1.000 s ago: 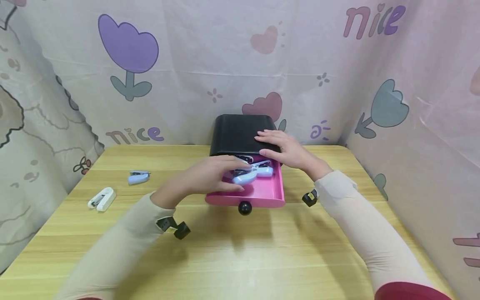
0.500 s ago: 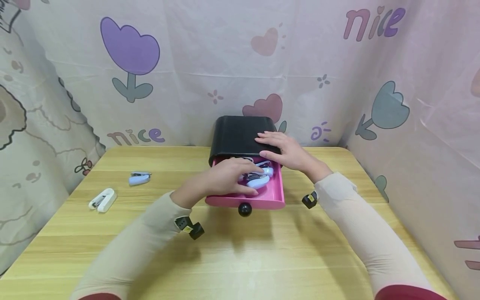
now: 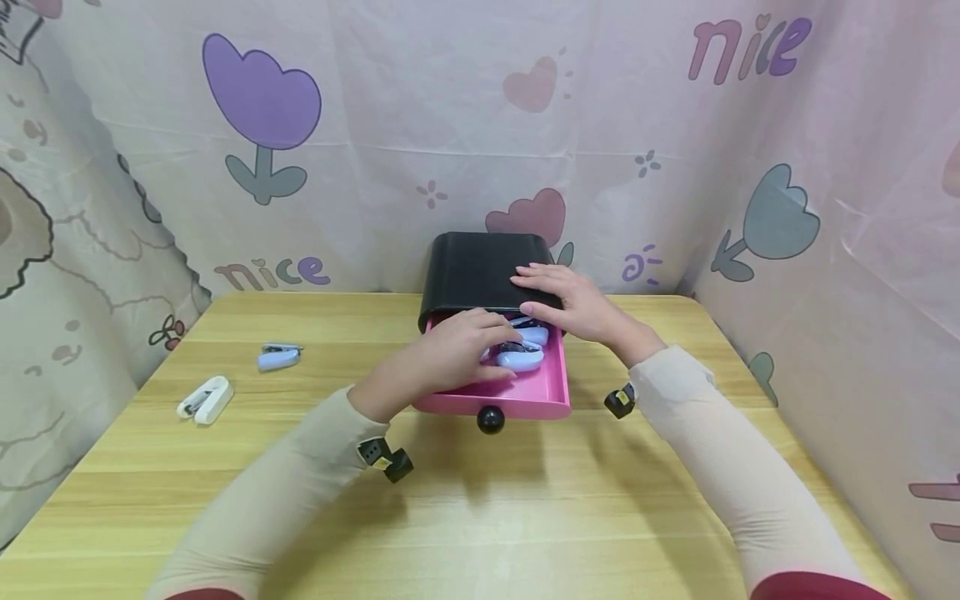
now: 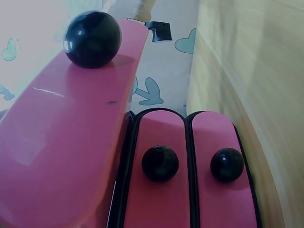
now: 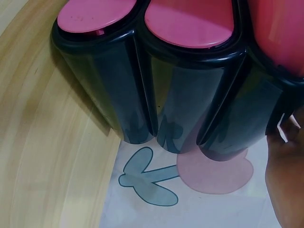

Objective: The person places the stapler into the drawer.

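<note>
- While the three-tier black plastic cabinet [image 3: 480,267] is apparently being steadied from above, the step in hand is judged to be the settling of a small pale-blue stapler [image 3: 520,361] in the pulled-out pink plastic drawer [image 3: 525,408].
- Over that stapler the left hand [image 3: 457,350] is held partly spread, fingers on its far side and thumb on its near side; whether it is gripped or only touched cannot be told.
- On the cabinet's top the right hand [image 3: 573,304] is laid with fingers extended, nothing being grasped.
- For the next move, a clear release and a lift of the left hand above the drawer walls would seem to be called for; fingers could be caught if the drawer were pushed in sooner.
- Inside the drawer, a second pale-blue stapler [image 3: 534,336] is seen just behind the first, with dark stapler parts farther back; the left side is hidden by the hand.
- Below, two closed pink drawers [image 4: 159,204] with round black knobs are shown in the left wrist view; their contents cannot be seen.
- Outside, on the light wooden counter [image 3: 487,517], a pale-blue stapler with a metal arm [image 3: 277,360] and a white stapler [image 3: 215,402] are left lying at the left.
</note>
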`<state>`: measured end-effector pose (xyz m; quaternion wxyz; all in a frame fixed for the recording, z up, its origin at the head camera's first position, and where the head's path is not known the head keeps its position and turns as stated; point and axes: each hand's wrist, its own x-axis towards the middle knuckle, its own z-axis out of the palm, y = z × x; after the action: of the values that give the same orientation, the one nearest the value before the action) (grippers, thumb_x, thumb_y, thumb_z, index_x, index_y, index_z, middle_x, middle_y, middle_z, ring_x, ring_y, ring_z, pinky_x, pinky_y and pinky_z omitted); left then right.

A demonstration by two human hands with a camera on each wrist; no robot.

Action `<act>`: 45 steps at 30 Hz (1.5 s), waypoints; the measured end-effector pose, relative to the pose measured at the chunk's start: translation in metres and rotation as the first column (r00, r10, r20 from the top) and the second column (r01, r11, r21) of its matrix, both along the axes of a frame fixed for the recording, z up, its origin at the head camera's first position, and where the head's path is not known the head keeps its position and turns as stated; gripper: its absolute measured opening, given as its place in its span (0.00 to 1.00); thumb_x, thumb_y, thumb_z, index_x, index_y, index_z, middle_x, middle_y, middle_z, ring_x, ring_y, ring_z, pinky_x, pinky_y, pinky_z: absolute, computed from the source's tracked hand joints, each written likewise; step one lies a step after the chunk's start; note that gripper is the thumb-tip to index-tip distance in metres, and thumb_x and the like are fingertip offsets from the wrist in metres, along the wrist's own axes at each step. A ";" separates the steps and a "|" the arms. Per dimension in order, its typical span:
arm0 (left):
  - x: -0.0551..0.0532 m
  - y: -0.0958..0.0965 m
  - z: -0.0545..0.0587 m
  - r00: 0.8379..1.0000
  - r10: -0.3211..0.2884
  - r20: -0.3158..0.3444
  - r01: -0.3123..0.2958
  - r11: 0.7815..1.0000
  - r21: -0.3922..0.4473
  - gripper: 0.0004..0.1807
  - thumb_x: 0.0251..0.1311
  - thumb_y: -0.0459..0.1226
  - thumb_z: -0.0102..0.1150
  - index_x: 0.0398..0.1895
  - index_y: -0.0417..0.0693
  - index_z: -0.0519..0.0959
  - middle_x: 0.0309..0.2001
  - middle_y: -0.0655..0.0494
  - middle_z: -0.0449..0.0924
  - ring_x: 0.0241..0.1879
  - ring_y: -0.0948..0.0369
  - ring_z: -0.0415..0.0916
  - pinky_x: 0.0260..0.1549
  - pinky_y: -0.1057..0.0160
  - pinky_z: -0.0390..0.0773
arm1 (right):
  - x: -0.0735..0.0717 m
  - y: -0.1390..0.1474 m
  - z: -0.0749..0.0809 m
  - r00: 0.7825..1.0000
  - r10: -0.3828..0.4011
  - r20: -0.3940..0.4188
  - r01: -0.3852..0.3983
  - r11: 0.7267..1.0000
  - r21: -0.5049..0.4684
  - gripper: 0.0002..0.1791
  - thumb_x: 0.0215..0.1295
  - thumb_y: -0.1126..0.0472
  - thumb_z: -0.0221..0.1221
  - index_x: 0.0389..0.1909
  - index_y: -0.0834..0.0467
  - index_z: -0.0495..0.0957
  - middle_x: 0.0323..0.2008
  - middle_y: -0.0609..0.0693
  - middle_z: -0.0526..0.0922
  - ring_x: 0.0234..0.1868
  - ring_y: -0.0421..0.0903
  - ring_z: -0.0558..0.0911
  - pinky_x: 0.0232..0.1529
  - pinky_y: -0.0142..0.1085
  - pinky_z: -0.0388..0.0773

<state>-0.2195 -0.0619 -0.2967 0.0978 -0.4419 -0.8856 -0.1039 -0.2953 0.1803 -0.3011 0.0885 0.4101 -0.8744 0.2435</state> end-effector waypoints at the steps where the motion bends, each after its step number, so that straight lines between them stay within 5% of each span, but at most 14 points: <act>1: 0.000 0.000 0.000 1.000 0.000 -0.006 0.000 1.000 -0.001 0.28 0.56 0.52 0.68 0.57 0.49 0.80 0.56 0.52 0.79 0.58 0.54 0.73 0.62 0.56 0.68 | 0.000 0.000 0.000 1.000 0.001 0.001 -0.001 1.000 -0.002 0.29 0.69 0.42 0.56 0.67 0.47 0.72 0.70 0.45 0.66 0.73 0.46 0.59 0.71 0.54 0.50; 10: 0.003 -0.003 0.001 1.000 0.023 0.005 -0.023 1.000 -0.016 0.29 0.56 0.50 0.69 0.59 0.49 0.79 0.58 0.51 0.77 0.59 0.55 0.71 0.63 0.56 0.68 | 0.001 -0.001 0.001 1.000 -0.001 0.007 0.001 1.000 -0.008 0.29 0.69 0.42 0.56 0.67 0.48 0.72 0.70 0.46 0.66 0.73 0.47 0.59 0.71 0.54 0.50; 24: 0.011 -0.023 0.006 0.996 0.046 0.078 -0.056 0.990 0.128 0.26 0.55 0.46 0.71 0.57 0.52 0.81 0.56 0.53 0.78 0.58 0.55 0.71 0.58 0.53 0.73 | 0.001 -0.002 0.002 0.999 -0.023 0.024 0.023 1.000 0.011 0.29 0.68 0.41 0.56 0.68 0.46 0.71 0.71 0.45 0.65 0.73 0.47 0.58 0.71 0.56 0.49; 35: 0.017 -0.065 0.004 0.984 0.103 0.142 -0.141 0.945 0.295 0.26 0.51 0.39 0.75 0.56 0.49 0.81 0.54 0.51 0.78 0.55 0.53 0.73 0.53 0.50 0.76 | 0.002 -0.001 0.003 0.999 -0.027 0.025 0.027 1.000 0.015 0.29 0.68 0.42 0.56 0.68 0.47 0.71 0.70 0.45 0.66 0.73 0.46 0.58 0.71 0.54 0.49; 45: 0.016 -0.118 -0.011 0.969 0.212 0.124 -0.241 0.918 0.316 0.27 0.56 0.43 0.72 0.59 0.49 0.78 0.58 0.49 0.77 0.60 0.48 0.71 0.57 0.42 0.71 | 0.002 -0.001 0.002 0.999 -0.024 0.027 0.024 1.000 0.012 0.29 0.68 0.42 0.56 0.68 0.47 0.71 0.71 0.46 0.65 0.73 0.47 0.58 0.71 0.54 0.49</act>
<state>-0.2031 -0.1799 -0.3072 0.1425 -0.3089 -0.9045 -0.2572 -0.2933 0.1788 -0.2991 0.0768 0.3969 -0.8818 0.2428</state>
